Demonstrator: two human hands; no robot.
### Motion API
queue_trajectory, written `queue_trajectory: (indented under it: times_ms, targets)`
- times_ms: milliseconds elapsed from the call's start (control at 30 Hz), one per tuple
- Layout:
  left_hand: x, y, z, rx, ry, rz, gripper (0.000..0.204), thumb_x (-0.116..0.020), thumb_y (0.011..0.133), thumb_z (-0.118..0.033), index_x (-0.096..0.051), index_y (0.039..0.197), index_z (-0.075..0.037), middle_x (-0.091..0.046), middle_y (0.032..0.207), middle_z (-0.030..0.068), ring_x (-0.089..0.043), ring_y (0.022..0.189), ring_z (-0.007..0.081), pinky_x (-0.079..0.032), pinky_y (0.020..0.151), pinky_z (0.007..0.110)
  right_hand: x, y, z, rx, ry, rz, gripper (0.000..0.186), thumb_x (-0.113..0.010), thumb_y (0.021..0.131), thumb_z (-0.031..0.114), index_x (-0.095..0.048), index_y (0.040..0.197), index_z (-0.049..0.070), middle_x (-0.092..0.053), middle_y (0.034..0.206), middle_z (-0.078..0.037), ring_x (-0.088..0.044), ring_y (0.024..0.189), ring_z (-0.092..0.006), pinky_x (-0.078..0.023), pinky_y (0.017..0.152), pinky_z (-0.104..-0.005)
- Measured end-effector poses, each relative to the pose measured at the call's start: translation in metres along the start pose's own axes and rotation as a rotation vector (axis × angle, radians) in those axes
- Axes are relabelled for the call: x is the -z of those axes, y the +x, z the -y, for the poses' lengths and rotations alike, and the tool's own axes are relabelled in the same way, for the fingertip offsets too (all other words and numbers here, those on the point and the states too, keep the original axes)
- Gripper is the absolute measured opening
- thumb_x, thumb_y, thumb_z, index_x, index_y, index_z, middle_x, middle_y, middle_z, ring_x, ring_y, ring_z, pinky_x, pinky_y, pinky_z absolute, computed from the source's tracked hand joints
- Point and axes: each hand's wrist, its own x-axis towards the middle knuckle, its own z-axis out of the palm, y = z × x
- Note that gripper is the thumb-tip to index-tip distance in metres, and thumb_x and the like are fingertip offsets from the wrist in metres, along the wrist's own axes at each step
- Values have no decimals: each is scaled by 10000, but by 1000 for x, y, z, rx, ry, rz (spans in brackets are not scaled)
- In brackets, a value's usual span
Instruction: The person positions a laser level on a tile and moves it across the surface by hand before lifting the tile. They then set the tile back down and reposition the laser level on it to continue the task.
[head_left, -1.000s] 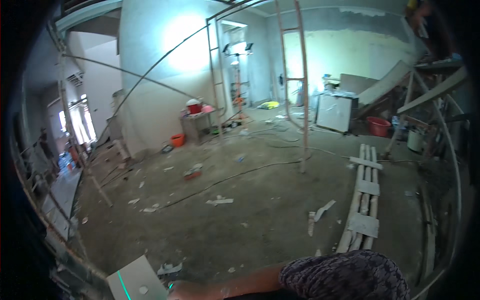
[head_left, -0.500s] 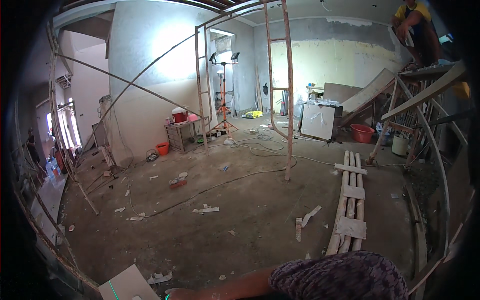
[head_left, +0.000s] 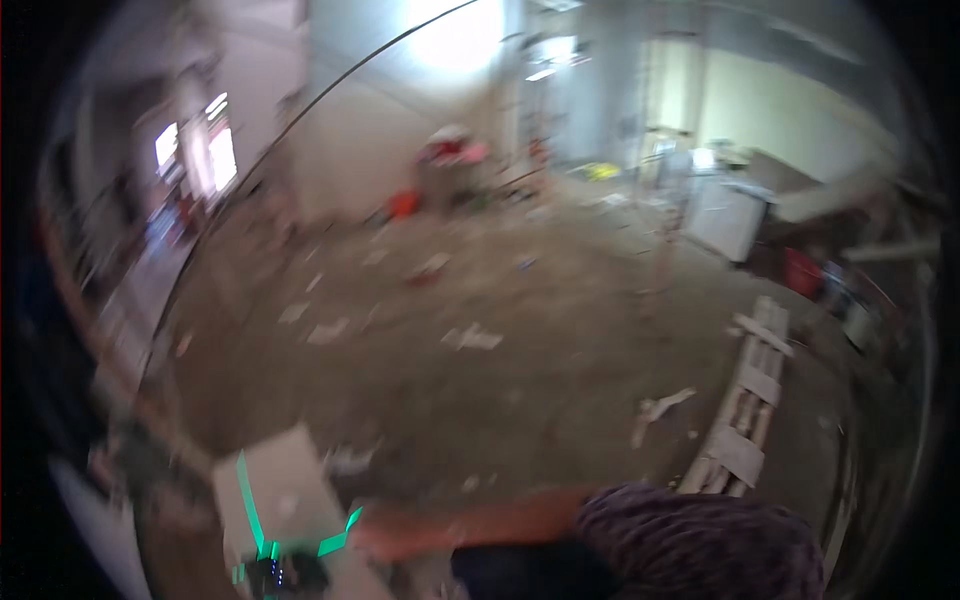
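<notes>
My right arm, in a purple patterned sleeve, reaches leftward along the lower edge. Its hand (head_left: 378,530) is smeared by motion, so its fingers cannot be made out. Just left of it, a small dark laser level (head_left: 288,572) with tiny bluish lights sits at the bottom. Bright green lines from it fall across a pale flat board (head_left: 285,470) and beside my hand. Whether the hand touches the device cannot be told. My left hand is out of view.
Long pale poles joined by short boards (head_left: 745,400) lie at the right. Scraps (head_left: 472,338) litter the bare floor. Farther back are an orange bucket (head_left: 404,204), a white-fronted cabinet (head_left: 722,218) and a red tub (head_left: 802,272). A blurred scaffold frame stands mid-room.
The view has swung left and downward, with blur. More of the board shows, and the dark laser level has come into view. My right arm still reaches left; the person upper right has left the picture.
</notes>
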Motion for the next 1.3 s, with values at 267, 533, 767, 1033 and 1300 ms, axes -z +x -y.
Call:
queue_trajectory:
  times_ms: [267,533,767,1033,1300]
  targets:
    - [-26,11,13,-287,222,-83,200,-818,803,-194,-706,932,-91,-660,1173,119,-577,1159,397,-456,1023,521,20,8,-3,-121,-40,139,181,-643,826,228,-697,904,74,-675,811,-152,-653,841,-400,-494,927,-506]
    - [-14,-7,11,-81,137,-57,299,-818,797,-167,-751,1088,-146,-626,1290,130,-508,1272,407,-437,1060,530,-6,20,22,-97,-24,71,383,-764,783,357,-736,1049,84,-691,1030,-131,-565,1171,-354,-424,1048,-505]
    - [-21,-8,13,-74,107,-62,289,-828,793,-186,-747,1068,-146,-602,1328,128,-485,1303,399,-421,1076,530,-11,31,35,-215,-139,117,626,-808,746,479,-691,1204,69,-609,1256,-173,-487,1279,-364,-366,1081,-545]
    - [-22,-7,19,-59,115,-68,300,-835,802,-222,-753,1081,-148,-611,1337,121,-485,1314,395,-404,1095,534,-35,44,21,-115,-248,40,662,-826,709,431,-673,1260,97,-566,1301,-160,-445,1316,-385,-291,1122,-577]
    - [-20,-9,20,-60,145,-80,295,-837,794,-265,-745,1049,-149,-600,1330,86,-477,1327,368,-396,1082,542,-36,44,14,-72,-95,-29,565,-841,678,266,-681,1193,96,-559,1302,-104,-462,1312,-358,-348,1103,-547]
